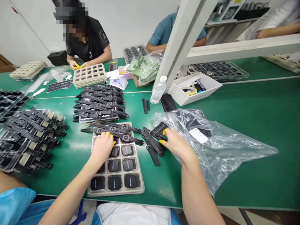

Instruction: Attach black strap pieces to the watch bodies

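While print on the tray (138, 184) stays unreadable, left hand (102, 147) fingers press watch bodies (114, 166); right hand (175, 143) pinches straps (153, 142).

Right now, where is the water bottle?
In the head view, the water bottle stands upright on the green table, right of centre, beside the white post and white box.

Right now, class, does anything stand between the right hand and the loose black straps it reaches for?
Nothing visible does: the right hand already touches the loose black straps; the clear plastic bag lies beside it.
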{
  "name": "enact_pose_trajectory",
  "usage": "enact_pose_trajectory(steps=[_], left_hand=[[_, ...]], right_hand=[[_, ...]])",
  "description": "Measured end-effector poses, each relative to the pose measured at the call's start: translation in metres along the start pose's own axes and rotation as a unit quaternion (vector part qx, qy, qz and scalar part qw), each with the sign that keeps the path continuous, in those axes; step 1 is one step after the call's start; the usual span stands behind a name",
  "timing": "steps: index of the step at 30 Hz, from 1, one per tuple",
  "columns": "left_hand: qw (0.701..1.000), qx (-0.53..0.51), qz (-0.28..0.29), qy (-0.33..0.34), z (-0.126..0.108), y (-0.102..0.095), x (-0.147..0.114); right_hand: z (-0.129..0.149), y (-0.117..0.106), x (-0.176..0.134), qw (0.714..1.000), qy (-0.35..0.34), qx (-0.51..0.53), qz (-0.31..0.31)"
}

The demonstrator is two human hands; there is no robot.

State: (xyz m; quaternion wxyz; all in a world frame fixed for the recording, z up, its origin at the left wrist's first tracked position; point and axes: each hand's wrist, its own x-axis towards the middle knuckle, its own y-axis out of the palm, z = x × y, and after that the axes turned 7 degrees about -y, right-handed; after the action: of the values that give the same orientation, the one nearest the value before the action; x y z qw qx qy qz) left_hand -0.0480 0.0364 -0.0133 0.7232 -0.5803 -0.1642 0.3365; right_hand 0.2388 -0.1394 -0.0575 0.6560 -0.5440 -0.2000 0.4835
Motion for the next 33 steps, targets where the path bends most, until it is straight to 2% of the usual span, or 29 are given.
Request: enact_pose_trajectory(steps=[3, 6, 7, 9, 12, 15, 17, 19, 22, 24, 29, 33], left_hand=[[0.998, -0.035, 0.046, -0.006, 0.002, -0.01, 0.003], [0.996, -0.074, 0.058, -0.01, 0.009, -0.027, 0.003], [0.993, -0.102, 0.055, -0.017, 0.011, -0.034, 0.002], [0.979, -0.198, 0.043, -0.036, 0.011, -0.045, 0.001], [0.915, -0.399, 0.011, -0.056, -0.001, -0.047, 0.001], [0.83, -0.556, -0.014, -0.048, -0.026, -0.028, 0.007], [0.783, -0.622, -0.018, -0.021, -0.042, -0.01, 0.012], [0.757, -0.652, -0.038, 0.027, -0.052, 0.003, 0.016], [0.76, -0.631, -0.103, 0.116, -0.055, 0.011, 0.016], [0.777, -0.596, -0.121, 0.162, -0.052, 0.011, 0.014], [0.804, -0.541, -0.128, 0.213, -0.045, 0.01, 0.013], [0.808, -0.533, -0.137, 0.212, -0.044, 0.009, 0.013]], right_hand=[[-0.007, 0.009, 0.005, 1.0, -0.013, 0.025, 0.012], [-0.013, 0.013, 0.01, 0.998, -0.037, 0.043, 0.007], [-0.014, 0.013, 0.012, 0.997, -0.055, 0.053, -0.02], [-0.012, 0.009, 0.011, 0.985, -0.086, 0.097, -0.115], [0.004, 0.0, 0.006, 0.932, -0.072, 0.245, -0.257], [0.033, -0.002, -0.005, 0.837, -0.083, 0.455, -0.294], [0.056, 0.003, -0.012, 0.773, -0.114, 0.572, -0.247], [0.078, 0.013, -0.02, 0.743, -0.124, 0.641, -0.145], [0.102, 0.027, -0.029, 0.735, -0.11, 0.669, 0.024], [0.111, 0.031, -0.032, 0.726, -0.11, 0.673, 0.088], [0.11, 0.03, -0.03, 0.717, -0.117, 0.673, 0.141], [0.108, 0.033, -0.028, 0.677, -0.086, 0.719, 0.133]])
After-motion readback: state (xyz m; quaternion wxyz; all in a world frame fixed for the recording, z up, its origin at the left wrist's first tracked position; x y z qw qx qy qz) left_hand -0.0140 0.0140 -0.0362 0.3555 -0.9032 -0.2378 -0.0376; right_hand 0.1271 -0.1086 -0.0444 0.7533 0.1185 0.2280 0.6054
